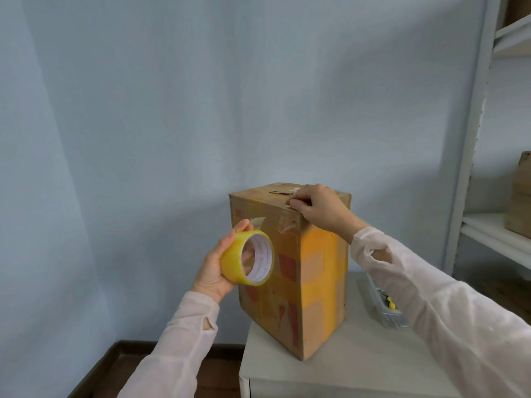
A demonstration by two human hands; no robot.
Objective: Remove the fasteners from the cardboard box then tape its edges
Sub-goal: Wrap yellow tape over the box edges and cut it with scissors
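Our left hand (214,268) grips the yellow tape roll (236,261) beside the cardboard box (321,282), which stands upright on the worktop (344,366). Our right hand (320,208), fingers curled, pinches a tape end (289,204) at the box's top edge.

White table (359,357), metal shelving (471,139), shelved boxes (520,202)

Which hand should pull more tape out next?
Left, probably. The left hand already grips the roll beside the box, so it can pull away. The right hand sits on the box's top edge, placed to steady it.
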